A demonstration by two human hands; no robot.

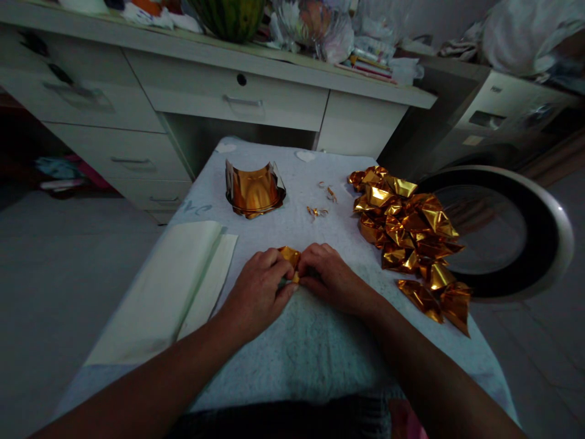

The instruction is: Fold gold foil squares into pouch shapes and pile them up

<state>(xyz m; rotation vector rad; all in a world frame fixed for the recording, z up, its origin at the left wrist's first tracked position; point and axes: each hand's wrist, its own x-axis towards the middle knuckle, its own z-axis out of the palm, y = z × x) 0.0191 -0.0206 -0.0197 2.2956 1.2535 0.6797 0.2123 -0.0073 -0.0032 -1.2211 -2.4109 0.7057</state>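
Gold foil, 1 small piece (289,255), sits between the 2 hands near the middle of the cloth-covered desk (292,372). The left hand (265,277) has its grip closed on the left side of it, thumb and fingers together; the right hand (326,274) clamps its grip on the right side. The hands partly hide the foil, so whether it holds anything cannot be told.

To the left lies folded pale paper (155,292), flat on the desk. To the right, a heap of folded gold foil shapes (402,219) spreads loosely on the desk, with no container around it; their insides are hidden. Past the hands are small gold twists (317,211) and, farther left, a stack of curved gold sheets (255,189), its edges standing up.

Behind the desk, the pale cabinet (283,100) has closed drawers and an open, dark recess. On its top are a watermelon (231,18) and a clear bowl (308,27) with a round orange-pink item in it. At right, the washing machine (484,116) has its round door (484,231) open; its drum contents cannot be made out.
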